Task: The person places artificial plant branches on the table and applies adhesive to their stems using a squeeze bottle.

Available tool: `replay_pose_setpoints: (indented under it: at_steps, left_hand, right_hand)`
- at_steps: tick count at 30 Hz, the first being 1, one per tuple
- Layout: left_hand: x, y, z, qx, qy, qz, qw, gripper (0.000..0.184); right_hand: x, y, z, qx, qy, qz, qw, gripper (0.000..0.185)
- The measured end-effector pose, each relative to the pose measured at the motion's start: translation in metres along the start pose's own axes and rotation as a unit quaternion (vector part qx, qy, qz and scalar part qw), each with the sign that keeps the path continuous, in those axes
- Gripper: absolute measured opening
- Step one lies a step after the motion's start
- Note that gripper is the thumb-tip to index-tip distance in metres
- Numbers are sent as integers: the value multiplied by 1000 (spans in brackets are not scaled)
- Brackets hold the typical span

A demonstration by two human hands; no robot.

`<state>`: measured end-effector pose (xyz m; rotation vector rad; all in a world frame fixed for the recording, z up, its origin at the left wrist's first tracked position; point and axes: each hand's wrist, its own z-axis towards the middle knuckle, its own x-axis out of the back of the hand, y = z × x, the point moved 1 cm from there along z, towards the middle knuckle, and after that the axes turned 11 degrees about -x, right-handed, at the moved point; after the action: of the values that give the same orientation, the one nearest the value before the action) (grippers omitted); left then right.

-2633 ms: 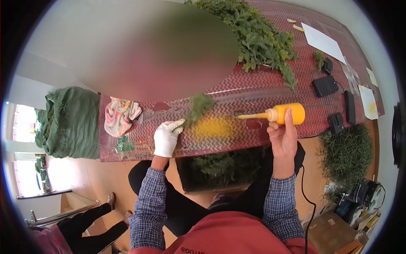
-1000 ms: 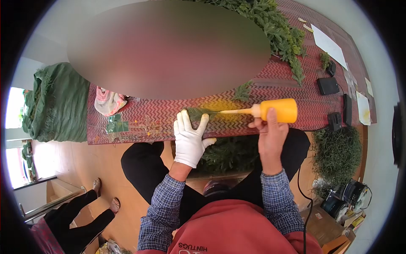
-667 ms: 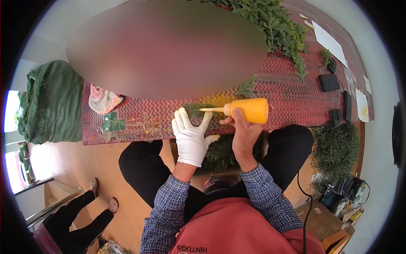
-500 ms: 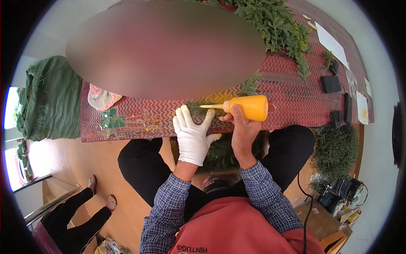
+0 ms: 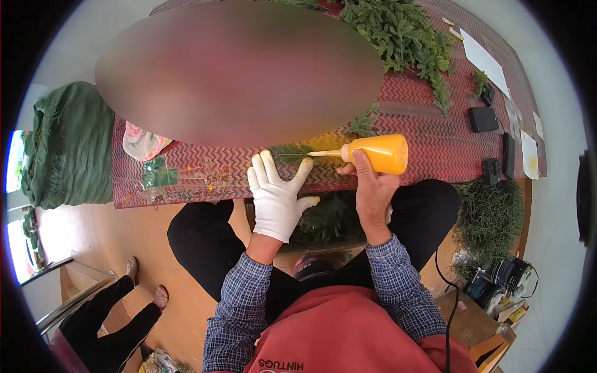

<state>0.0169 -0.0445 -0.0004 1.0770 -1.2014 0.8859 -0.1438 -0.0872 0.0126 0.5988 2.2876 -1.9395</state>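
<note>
The left hand [image 5: 273,204], fingers spread, touches the sprig [image 5: 291,153] lying left-right; right hand [image 5: 375,189] grips the bottle [image 5: 380,154] rightward.

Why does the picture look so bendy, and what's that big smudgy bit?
Head view: the table bows at its edge and the picture's corners go black, probably from a wide lens; head view: a blurred oval hides part of the table; head view: the far-left opening glares white, while the yellow bottle looks fairly clear.
</note>
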Motion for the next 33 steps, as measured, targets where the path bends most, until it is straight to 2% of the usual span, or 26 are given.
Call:
replay_pose_setpoints:
  at_steps: [5,11,17,27,33]
  left_hand:
    - [1,0,0,0,-4,1,1000,78]
    - [1,2,0,4,-6,4,1000,77]
    - [0,2,0,6,-7,4,1000,76]
    - [3,2,2,2,3,7,1000,76]
    - [2,2,1,2,3,14,1000,76]
  right_hand:
    - [12,-5,2,6,8,-43,999,18]
    - [4,-12,-2,0,12,-4,1000,18]
    - [-22,13,-6,-18,-2,12,1000,16]
    - [4,0,-6,19,6,-55,998,17]
    - [1,-11,-8,12,-3,-5,1000,17]
